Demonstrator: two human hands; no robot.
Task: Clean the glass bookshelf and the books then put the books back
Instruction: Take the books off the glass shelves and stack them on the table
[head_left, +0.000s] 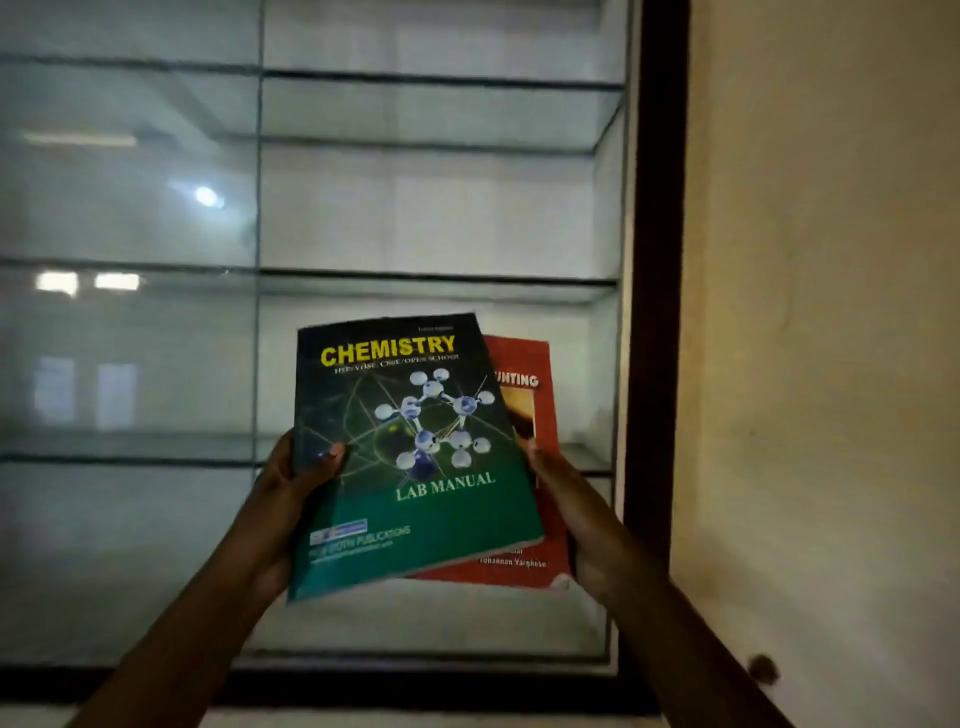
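I hold two books up in front of the glass bookshelf (441, 280). The front one is a green Chemistry Lab Manual (410, 457), tilted slightly. Behind it, offset to the right, is a red accounting book (524, 374), mostly covered. My left hand (291, 483) grips the green book's left edge, thumb on the cover. My right hand (576, 514) holds the right edges of the books, fingers behind them. The shelves behind show no books.
The cabinet has several glass shelves and a sliding glass pane (130, 338) covering its left half with reflections. A dark wooden frame (654, 312) borders the right side and bottom. A cream wall (831, 312) lies to the right.
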